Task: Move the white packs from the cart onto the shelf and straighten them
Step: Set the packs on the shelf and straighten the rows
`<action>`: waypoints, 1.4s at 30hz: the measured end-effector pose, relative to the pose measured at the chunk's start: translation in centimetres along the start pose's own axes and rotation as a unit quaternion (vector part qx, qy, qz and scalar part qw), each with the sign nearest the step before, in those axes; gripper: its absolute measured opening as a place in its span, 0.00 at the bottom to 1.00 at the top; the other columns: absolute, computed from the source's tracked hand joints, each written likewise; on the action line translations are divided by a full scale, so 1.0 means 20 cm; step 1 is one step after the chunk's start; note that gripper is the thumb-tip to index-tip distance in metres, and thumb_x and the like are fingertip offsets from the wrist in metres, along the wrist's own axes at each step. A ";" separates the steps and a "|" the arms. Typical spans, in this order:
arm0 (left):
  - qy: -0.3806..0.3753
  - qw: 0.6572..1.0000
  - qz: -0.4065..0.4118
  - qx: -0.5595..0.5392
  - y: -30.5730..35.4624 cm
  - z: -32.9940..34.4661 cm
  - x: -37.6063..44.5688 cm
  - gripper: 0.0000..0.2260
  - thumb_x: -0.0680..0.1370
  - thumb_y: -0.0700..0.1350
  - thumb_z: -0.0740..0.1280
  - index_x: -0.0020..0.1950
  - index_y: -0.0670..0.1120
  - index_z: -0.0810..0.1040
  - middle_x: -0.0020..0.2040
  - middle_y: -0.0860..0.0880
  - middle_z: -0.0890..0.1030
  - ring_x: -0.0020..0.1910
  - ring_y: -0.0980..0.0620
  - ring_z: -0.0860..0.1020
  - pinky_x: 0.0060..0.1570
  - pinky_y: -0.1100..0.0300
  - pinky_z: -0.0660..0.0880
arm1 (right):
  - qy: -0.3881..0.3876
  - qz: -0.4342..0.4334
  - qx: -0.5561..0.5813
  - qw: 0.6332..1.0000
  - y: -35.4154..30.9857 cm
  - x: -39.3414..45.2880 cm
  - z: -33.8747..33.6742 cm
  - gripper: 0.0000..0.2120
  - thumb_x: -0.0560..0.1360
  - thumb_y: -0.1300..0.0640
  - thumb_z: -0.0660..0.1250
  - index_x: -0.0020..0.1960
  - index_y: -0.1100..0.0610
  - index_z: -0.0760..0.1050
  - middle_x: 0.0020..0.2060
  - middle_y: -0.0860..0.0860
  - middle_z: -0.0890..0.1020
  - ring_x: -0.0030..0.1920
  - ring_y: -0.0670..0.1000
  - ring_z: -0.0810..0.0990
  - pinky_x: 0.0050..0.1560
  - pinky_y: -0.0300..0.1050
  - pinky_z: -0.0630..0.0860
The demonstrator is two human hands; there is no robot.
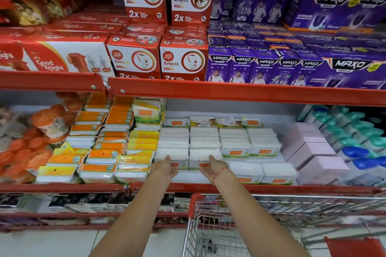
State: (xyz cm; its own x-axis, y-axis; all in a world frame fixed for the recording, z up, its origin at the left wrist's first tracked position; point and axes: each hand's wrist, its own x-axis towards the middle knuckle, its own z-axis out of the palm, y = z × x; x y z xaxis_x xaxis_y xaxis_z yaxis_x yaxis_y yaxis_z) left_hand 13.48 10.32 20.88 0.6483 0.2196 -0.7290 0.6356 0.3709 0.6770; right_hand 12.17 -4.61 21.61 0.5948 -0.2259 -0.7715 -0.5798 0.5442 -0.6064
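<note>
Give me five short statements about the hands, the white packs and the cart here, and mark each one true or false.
1. Both hands touch white packs on the shelf. True: the left hand and right hand press the front packs, fingers flat.
2. The right wrist carries a red thread. True.
3. The cart is piled with white packs. False: the part in view looks nearly empty.
4. Purple boxes sit on the shelf above the white packs. True.
5. The left hand lifts a pack in the air. False: it rests against packs lying on the shelf.
</note>
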 end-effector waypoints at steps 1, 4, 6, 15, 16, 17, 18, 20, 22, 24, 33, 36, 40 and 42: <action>-0.006 1.000 -0.005 -0.004 -0.02 0.00 -0.02 0.20 0.80 0.45 0.62 0.65 0.32 0.69 0.46 0.35 0.80 0.27 0.48 0.77 0.23 0.62 0.78 | -0.004 -0.001 -0.006 1.000 0.01 -0.01 -0.01 0.22 0.78 0.56 0.63 0.66 0.69 0.67 0.63 0.68 0.74 0.61 0.63 0.77 0.61 0.55 0.77; -0.055 0.998 -0.032 -0.009 -0.09 0.03 -0.12 0.25 0.80 0.47 0.62 0.70 0.31 0.64 0.62 0.29 0.74 0.51 0.38 0.81 0.52 0.54 0.78 | -0.034 0.014 0.000 0.999 0.06 -0.05 -0.12 0.29 0.76 0.52 0.66 0.69 0.69 0.62 0.66 0.69 0.70 0.62 0.63 0.75 0.60 0.51 0.77; -0.079 0.995 -0.052 -0.013 -0.16 0.08 -0.20 0.27 0.80 0.45 0.61 0.71 0.28 0.59 0.68 0.27 0.68 0.65 0.35 0.73 0.63 0.50 0.73 | -0.052 0.024 0.021 0.998 0.06 -0.07 -0.23 0.31 0.77 0.53 0.65 0.70 0.70 0.59 0.67 0.70 0.67 0.65 0.62 0.73 0.61 0.49 0.76; -0.176 0.976 -0.126 -0.024 -0.45 0.56 -0.40 0.28 0.80 0.45 0.62 0.70 0.27 0.59 0.68 0.27 0.66 0.66 0.33 0.71 0.66 0.48 0.71 | 0.038 -0.013 0.059 0.997 -0.18 0.02 -0.86 0.25 0.78 0.53 0.62 0.68 0.68 0.64 0.67 0.70 0.68 0.65 0.64 0.73 0.63 0.51 0.74; -0.179 0.975 -0.130 -0.035 -0.47 0.61 -0.41 0.28 0.80 0.45 0.62 0.71 0.28 0.59 0.69 0.27 0.65 0.67 0.33 0.70 0.67 0.47 0.70 | 0.062 -0.023 0.062 0.996 -0.22 0.04 -0.92 0.25 0.78 0.53 0.63 0.67 0.69 0.64 0.67 0.69 0.69 0.65 0.64 0.73 0.62 0.52 0.75; -0.179 0.974 -0.130 -0.044 -0.48 0.65 -0.42 0.27 0.80 0.45 0.62 0.72 0.30 0.59 0.70 0.27 0.64 0.67 0.33 0.70 0.68 0.47 0.70 | 0.080 -0.031 0.065 0.994 -0.26 0.06 -0.96 0.25 0.78 0.54 0.64 0.67 0.70 0.64 0.66 0.69 0.71 0.65 0.63 0.73 0.60 0.52 0.76; -0.174 0.975 -0.128 -0.051 -0.48 0.69 -0.43 0.27 0.80 0.45 0.62 0.73 0.32 0.59 0.70 0.27 0.64 0.67 0.34 0.70 0.67 0.47 0.71 | 0.091 -0.034 0.068 0.993 -0.29 0.08 -1.00 0.25 0.78 0.55 0.64 0.67 0.70 0.64 0.65 0.69 0.71 0.64 0.63 0.74 0.58 0.52 0.77; -0.153 0.978 -0.123 -0.067 -0.48 0.74 -0.43 0.26 0.80 0.45 0.62 0.74 0.36 0.60 0.71 0.29 0.64 0.67 0.35 0.71 0.66 0.47 0.72 | 0.089 -0.032 0.066 0.993 -0.33 0.12 -1.02 0.24 0.77 0.56 0.65 0.67 0.69 0.64 0.65 0.69 0.71 0.65 0.63 0.73 0.58 0.52 0.77; -0.132 0.981 -0.121 -0.080 -0.45 0.78 -0.41 0.25 0.80 0.44 0.62 0.74 0.37 0.60 0.73 0.31 0.62 0.68 0.35 0.69 0.65 0.48 0.73 | 0.070 -0.026 0.056 0.996 -0.36 0.14 -1.01 0.23 0.77 0.58 0.64 0.68 0.69 0.64 0.65 0.69 0.71 0.64 0.64 0.73 0.61 0.54 0.76; -0.125 0.982 -0.121 -0.079 -0.41 0.80 -0.40 0.24 0.81 0.44 0.60 0.75 0.38 0.58 0.74 0.31 0.61 0.69 0.35 0.70 0.57 0.55 0.79 | 0.061 -0.025 0.047 0.997 -0.38 0.17 -0.97 0.23 0.77 0.60 0.65 0.67 0.69 0.64 0.64 0.68 0.72 0.63 0.63 0.74 0.62 0.56 0.75; -0.100 0.989 -0.105 -0.026 -0.35 0.87 -0.32 0.22 0.82 0.45 0.57 0.74 0.39 0.61 0.73 0.35 0.65 0.67 0.40 0.73 0.70 0.62 0.60 | 0.056 -0.040 0.027 0.997 -0.48 0.29 -0.91 0.21 0.76 0.59 0.66 0.64 0.70 0.68 0.43 0.63 0.78 0.39 0.54 0.77 0.50 0.50 0.78; -0.111 0.989 -0.090 -0.020 -0.34 0.87 -0.33 0.21 0.82 0.45 0.58 0.72 0.37 0.63 0.70 0.34 0.69 0.65 0.39 0.75 0.66 0.57 0.70 | 0.057 -0.049 0.015 0.997 -0.48 0.29 -0.91 0.21 0.76 0.57 0.68 0.63 0.69 0.69 0.49 0.64 0.80 0.42 0.55 0.79 0.51 0.50 0.79; -0.135 0.989 -0.047 0.032 -0.36 0.77 -0.34 0.22 0.80 0.45 0.63 0.67 0.32 0.66 0.51 0.33 0.80 0.50 0.41 0.81 0.41 0.60 0.82 | 0.072 -0.069 -0.086 0.991 -0.45 0.17 -0.90 0.20 0.77 0.50 0.65 0.53 0.69 0.75 0.40 0.62 0.82 0.36 0.59 0.82 0.49 0.54 0.82; -0.152 0.983 0.024 0.101 -0.34 0.66 -0.35 0.20 0.78 0.46 0.65 0.60 0.30 0.73 0.43 0.38 0.83 0.43 0.46 0.84 0.34 0.63 0.82 | 0.110 -0.152 -0.210 0.959 -0.40 0.06 -0.85 0.21 0.78 0.47 0.61 0.46 0.67 0.78 0.34 0.60 0.83 0.32 0.59 0.84 0.43 0.53 0.83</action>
State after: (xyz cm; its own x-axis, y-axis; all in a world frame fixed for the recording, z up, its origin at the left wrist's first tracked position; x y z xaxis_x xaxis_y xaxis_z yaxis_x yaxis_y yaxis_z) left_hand 10.28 -5.66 22.73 0.7554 -0.0596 -0.6526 0.6517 0.1725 0.7386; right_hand 8.13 -22.96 22.24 0.6667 -0.5136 -0.5400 -0.5988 0.0622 -0.7985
